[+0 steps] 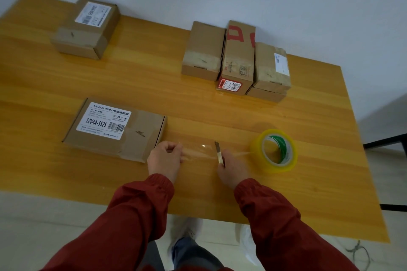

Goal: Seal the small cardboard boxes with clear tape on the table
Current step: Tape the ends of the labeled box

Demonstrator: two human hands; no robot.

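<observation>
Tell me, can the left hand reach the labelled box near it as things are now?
Probably yes. The left hand is right beside the box, with nothing between them. However, it is pinching the tape strip, so it must bring or release that first.

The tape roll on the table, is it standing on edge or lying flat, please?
Standing on edge: the tape roll shows its open core sideways, a strip running to the left hand.

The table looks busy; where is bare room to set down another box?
Bare table lies between the far-left box and the box cluster. The near-left edge by the labelled box is free too. It's crowded between the left hand, knife and tape roll.
</observation>
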